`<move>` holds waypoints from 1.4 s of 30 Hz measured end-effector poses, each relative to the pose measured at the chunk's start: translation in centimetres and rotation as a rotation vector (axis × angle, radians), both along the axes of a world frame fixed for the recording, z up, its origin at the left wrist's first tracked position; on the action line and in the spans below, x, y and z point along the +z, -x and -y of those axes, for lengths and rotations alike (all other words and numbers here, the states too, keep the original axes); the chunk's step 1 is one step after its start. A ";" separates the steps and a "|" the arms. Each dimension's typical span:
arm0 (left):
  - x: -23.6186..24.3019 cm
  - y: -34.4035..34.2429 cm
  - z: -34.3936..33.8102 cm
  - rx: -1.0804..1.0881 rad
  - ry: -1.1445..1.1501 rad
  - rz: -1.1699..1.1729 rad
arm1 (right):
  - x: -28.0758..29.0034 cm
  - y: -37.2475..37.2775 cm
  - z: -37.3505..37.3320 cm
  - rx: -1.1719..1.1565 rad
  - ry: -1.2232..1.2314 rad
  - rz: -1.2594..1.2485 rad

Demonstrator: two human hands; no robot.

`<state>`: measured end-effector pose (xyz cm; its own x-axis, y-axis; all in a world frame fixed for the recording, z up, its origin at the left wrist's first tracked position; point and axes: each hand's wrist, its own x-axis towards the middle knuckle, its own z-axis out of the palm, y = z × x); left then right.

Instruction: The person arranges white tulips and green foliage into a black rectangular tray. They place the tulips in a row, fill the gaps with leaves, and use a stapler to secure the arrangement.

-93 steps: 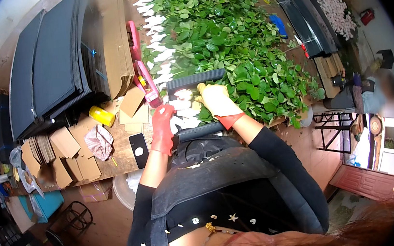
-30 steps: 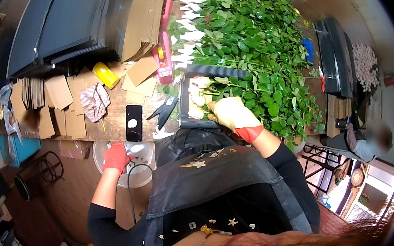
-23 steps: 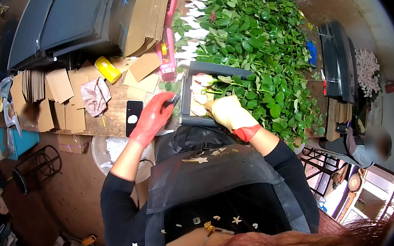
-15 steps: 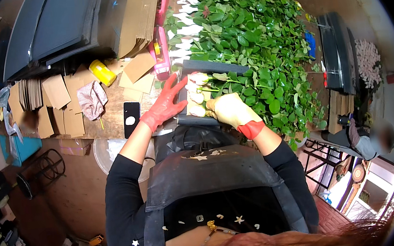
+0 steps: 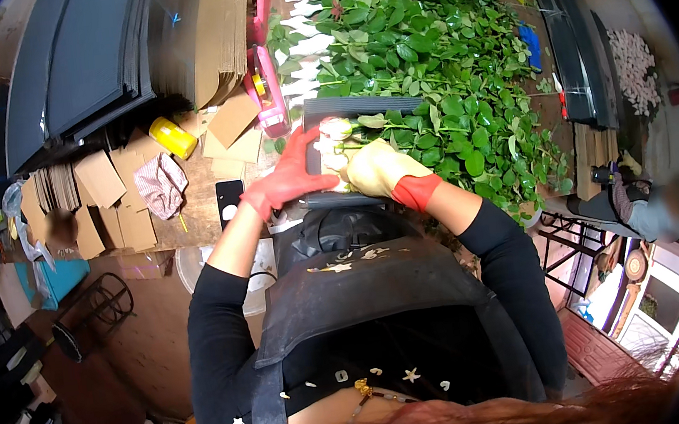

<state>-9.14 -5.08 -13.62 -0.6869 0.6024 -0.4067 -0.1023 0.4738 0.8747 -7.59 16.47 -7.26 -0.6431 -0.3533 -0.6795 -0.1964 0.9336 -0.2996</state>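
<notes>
White roses (image 5: 333,129) with faint pink tips lie side by side on a dark corrugated cardboard sheet (image 5: 369,105), their leafy stems running right. My left hand (image 5: 289,177), in a red rubber glove, borders the blooms on the left. Its fingers and thumb are spread apart, the thumb reaching toward the lower blooms. From the right, my right hand (image 5: 385,167), in a yellow glove with a red cuff, is curled over the lower blooms at the top of their stems. Its fingertips are partly hidden, and it covers most of the rose beneath it.
Leafy rose stems (image 5: 429,43) cover the table's right side, with white-wrapped heads (image 5: 306,27) along their left edge. Leftward are a pink tape dispenser (image 5: 267,94), a phone (image 5: 229,198), a yellow roll (image 5: 173,137), a cloth (image 5: 161,186) and cardboard stacks (image 5: 106,180). Another person (image 5: 627,200) is far right.
My right hand has shifted left and up over the lower blooms, covering more of them. My left hand's thumb has swung toward the roses. The whole view has turned slightly.
</notes>
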 end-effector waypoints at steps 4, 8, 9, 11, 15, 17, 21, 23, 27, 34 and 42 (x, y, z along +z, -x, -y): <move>-2.2 -1.5 -0.8 0.060 -0.062 -0.092 | 1.9 -0.1 -1.5 0.243 0.093 -0.093; -2.4 -1.9 -0.6 0.061 -0.066 -0.090 | 2.5 -1.0 -2.0 -0.036 0.277 -0.497; -2.1 -1.8 -0.7 0.053 -0.066 -0.093 | 2.4 -1.1 -1.8 0.018 0.163 -0.474; -1.9 -1.6 -0.9 0.030 -0.075 -0.126 | -0.2 -1.6 -1.2 0.038 0.115 -0.513; -1.6 -1.7 -0.9 0.031 -0.019 -0.099 | -0.9 -1.5 -1.2 0.103 0.119 -0.433; -1.2 -1.5 -1.0 0.024 0.007 -0.136 | -0.8 -1.4 -1.3 0.126 0.153 -0.396; -0.2 -0.4 -1.7 0.159 -0.078 0.049 | -1.0 -1.4 -1.3 0.155 0.147 -0.394; -1.2 -0.5 -2.1 0.263 -0.046 0.008 | -0.4 -1.4 -1.5 0.112 0.132 -0.332; -3.4 -2.6 -2.0 0.368 -0.111 -0.215 | 1.4 -1.7 -1.1 -0.083 0.079 -0.441; -3.4 -2.6 -2.2 0.298 -0.073 -0.307 | -1.6 -1.0 -1.5 -0.052 0.162 -0.623; -0.5 -1.1 -2.7 0.256 -0.083 0.082 | -1.3 -0.7 -1.7 -0.221 0.253 -0.297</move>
<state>-8.02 -2.41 -14.15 -0.7877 0.4470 -0.4239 -0.2820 0.3501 0.8933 -6.87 18.13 -8.52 -0.8758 -0.3170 -0.3641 -0.1125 0.8674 -0.4847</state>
